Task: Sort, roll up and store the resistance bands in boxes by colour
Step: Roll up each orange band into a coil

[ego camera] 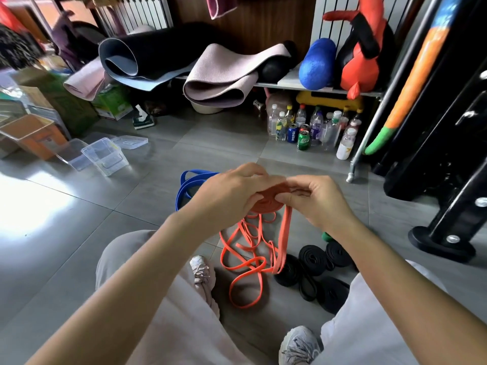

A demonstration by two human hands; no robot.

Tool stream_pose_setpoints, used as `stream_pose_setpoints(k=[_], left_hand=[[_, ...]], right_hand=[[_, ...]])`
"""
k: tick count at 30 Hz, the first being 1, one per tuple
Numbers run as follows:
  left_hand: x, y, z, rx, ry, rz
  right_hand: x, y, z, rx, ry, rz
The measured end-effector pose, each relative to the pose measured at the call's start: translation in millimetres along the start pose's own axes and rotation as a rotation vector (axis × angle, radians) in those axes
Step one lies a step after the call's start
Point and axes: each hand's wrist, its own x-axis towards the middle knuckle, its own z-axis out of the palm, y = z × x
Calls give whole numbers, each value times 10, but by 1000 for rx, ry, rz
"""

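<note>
An orange resistance band (266, 202) is partly wound into a flat coil held above the floor between both hands. My left hand (226, 196) grips the coil from the left, and my right hand (316, 198) pinches it from the right. The band's loose length (250, 262) hangs down and lies tangled on the floor. Blue bands (188, 184) lie on the floor behind my left hand. Several rolled black bands (316, 259) sit on the floor at the right, with a bit of green (326, 236) beyond them. Clear plastic boxes (105, 156) stand at the left.
An orange-tinted bin (34, 133) and a clear lid (131, 142) lie near the boxes. Bottles and cans (311, 127) stand under a shelf holding rolled mats (218, 75). A black rack base (445, 241) is at the right. My knees and shoes fill the foreground.
</note>
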Motion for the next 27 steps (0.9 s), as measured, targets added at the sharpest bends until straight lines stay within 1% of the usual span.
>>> stream_pose_setpoints(k=[2,3,6,9,12,15,17,19,25,27], left_hand=[[39,-43,-42,-52,-70,-1],[43,-68,-42,-87,-49,-6],[30,-146,-9,-231,96,-53],[77,-222,-25,-365,201,-244],[216,-222,-145,-475,301,-328],[446,-190,-363,-626,418,-391],[635,-205,-531,-677,489,-416],[819,-239,-718,-690,541,-418],[1256,-279,-1209,-752,616,-434],[1383,-312,-1320,-738,651,-434]], right_hand=[[24,-29,0,3,-9,-22],[34,-44,-4,15,-6,-25],[77,-49,-23,49,-14,-8],[146,-47,-38,107,-23,36],[288,-142,-71,168,26,57],[514,-462,-146,246,61,0],[692,-723,-220,272,66,-46],[878,-969,-312,231,91,-97],[1314,-1576,-559,-11,180,-192],[1428,-1740,-608,-32,204,-237]])
